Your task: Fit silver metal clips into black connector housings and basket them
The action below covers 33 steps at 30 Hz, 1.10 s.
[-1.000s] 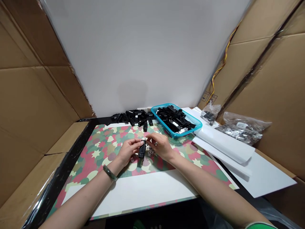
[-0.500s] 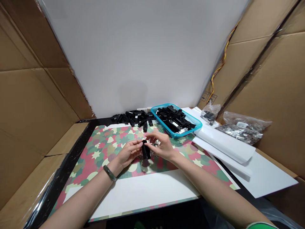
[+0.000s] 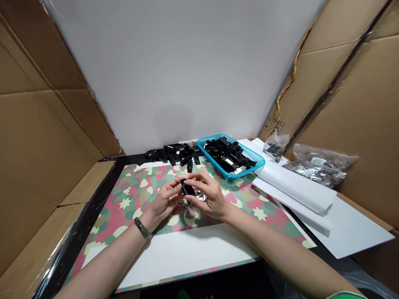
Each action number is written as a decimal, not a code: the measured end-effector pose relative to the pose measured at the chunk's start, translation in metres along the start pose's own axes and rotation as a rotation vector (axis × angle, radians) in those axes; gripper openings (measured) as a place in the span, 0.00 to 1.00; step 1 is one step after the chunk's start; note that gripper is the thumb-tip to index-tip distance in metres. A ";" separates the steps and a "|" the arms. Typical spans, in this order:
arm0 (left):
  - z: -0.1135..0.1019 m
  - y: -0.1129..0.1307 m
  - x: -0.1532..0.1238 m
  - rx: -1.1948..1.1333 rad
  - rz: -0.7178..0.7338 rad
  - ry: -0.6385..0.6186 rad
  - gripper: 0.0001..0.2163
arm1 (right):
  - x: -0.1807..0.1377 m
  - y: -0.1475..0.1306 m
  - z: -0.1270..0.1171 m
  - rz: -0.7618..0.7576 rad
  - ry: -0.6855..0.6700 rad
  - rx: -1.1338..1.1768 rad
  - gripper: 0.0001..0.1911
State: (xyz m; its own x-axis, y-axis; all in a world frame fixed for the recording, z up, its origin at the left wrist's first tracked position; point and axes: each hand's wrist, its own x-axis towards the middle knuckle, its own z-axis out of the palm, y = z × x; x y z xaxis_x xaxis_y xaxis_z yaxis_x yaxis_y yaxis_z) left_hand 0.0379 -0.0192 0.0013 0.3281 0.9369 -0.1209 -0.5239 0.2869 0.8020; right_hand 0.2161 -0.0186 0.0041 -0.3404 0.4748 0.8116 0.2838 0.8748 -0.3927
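A small black oblong plastic piece (image 3: 188,189) is held tilted above the patterned sheet, between both hands. My left hand (image 3: 166,198) pinches its left end with thumb and fingers. Across from it, my right hand (image 3: 209,195) grips the same piece, fingers on its upper end and thumb at its lower edge. Behind the right fingers lies a heap of small shiny metal pieces (image 3: 201,195), partly hidden by that hand. A green bangle (image 3: 142,228) circles the left wrist.
A blue basket (image 3: 262,162) of black pieces stands at the back, beside a loose pile of black pieces (image 3: 170,154). To the right are rolled white paper (image 3: 299,189) and a clear bag of metal parts (image 3: 321,170). Cardboard walls (image 3: 40,124) flank the table.
The black piece has turned from nearly upright to a slant, its top leaning left. My right hand has shifted its grip, with fingers on the top and thumb lower down.
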 end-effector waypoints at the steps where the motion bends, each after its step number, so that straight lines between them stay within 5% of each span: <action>1: 0.001 0.000 -0.001 0.022 0.001 -0.002 0.18 | 0.000 0.000 0.000 0.004 -0.010 -0.001 0.16; 10: 0.000 0.000 -0.001 0.067 0.035 -0.020 0.19 | -0.003 -0.001 0.005 -0.015 0.004 -0.026 0.22; 15: 0.000 -0.002 0.001 0.148 0.125 0.075 0.17 | -0.003 0.002 0.007 0.108 0.029 0.029 0.15; 25: 0.004 -0.008 -0.007 0.715 0.686 0.341 0.09 | -0.003 0.006 0.017 0.907 0.111 0.978 0.12; 33: 0.002 -0.004 -0.012 0.804 0.723 0.379 0.05 | -0.001 -0.001 0.023 1.050 0.121 1.366 0.13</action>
State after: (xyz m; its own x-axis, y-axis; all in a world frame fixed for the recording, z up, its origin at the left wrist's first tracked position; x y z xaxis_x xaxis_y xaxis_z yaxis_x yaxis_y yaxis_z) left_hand 0.0377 -0.0323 0.0003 -0.1748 0.8698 0.4614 0.2052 -0.4261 0.8811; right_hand 0.1959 -0.0179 -0.0065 -0.4403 0.8978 -0.0108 -0.6048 -0.3054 -0.7355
